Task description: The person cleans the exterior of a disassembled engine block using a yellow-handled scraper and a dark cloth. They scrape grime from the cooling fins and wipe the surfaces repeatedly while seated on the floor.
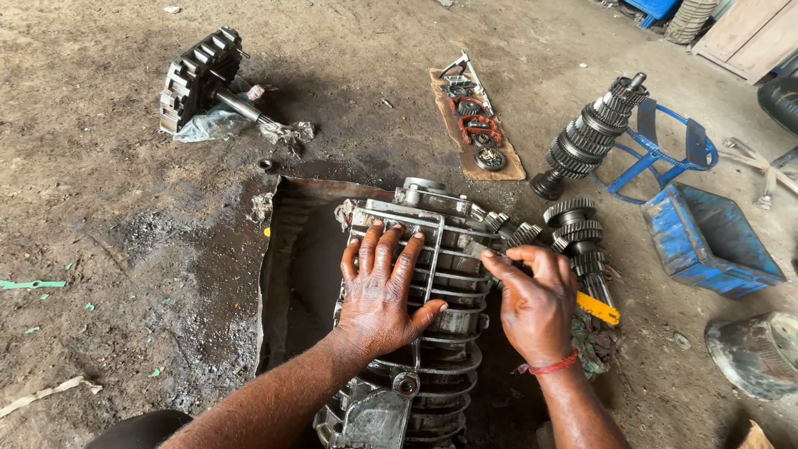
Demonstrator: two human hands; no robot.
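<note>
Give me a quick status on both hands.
Left hand flat on ribbed gearbox casing. Right hand at casing's edge, beside gear shaft. Nothing between them.

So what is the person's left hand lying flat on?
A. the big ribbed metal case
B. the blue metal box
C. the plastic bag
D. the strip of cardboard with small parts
A. The left hand rests palm down with fingers spread on the ribbed metal case, while the blue box, the cardboard strip and the plastic bag all lie well away from it on the dirt floor.
</note>
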